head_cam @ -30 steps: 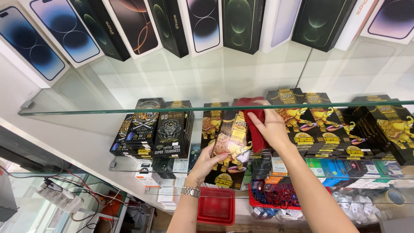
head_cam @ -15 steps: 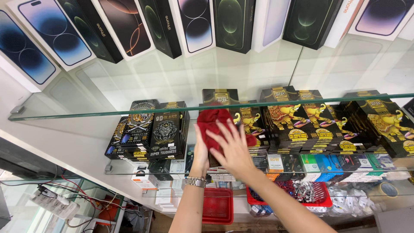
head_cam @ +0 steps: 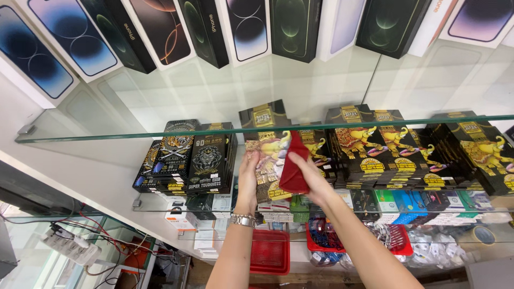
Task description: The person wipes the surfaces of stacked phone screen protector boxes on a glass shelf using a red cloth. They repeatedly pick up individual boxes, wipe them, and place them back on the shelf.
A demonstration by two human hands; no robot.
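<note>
Phone boxes (head_cam: pixel 160 32): about 9 lean in a row along the top, from the far left to the far right edge.
Glass shelf (head_cam: pixel 107 134): 1 pane runs across the view, its green edge in front of the packs.
Black packs (head_cam: pixel 195 158): 3 stacks at the left on the lower shelf, well apart from the hands.
Left hand (head_cam: pixel 248 179): 1, with a metal watch (head_cam: pixel 242 219) on the wrist; its fingers are closed on the left edge of the gold pack, thumb side hidden.
Gold pack (head_cam: pixel 270 160): 1 in hand, upright, just right of the black packs and in front of another gold pack standing behind it.
Red cloth (head_cam: pixel 295 166): 1, pressed flat on the right half of the gold pack.
Right hand (head_cam: pixel 313 179): 1, fingers clenched over the red cloth, holding it against the pack.
Gold stacks (head_cam: pixel 407 152): about 5 overlapping stacks to the right, reaching the frame edge.
Red baskets (head_cam: pixel 270 251): 2 on the level below, 1 under each forearm.
Change: half a second ago the right hand lay spread over the cloth in front of the pack; now it sits to the right, cloth bunched, and the pack's printed face shows.
</note>
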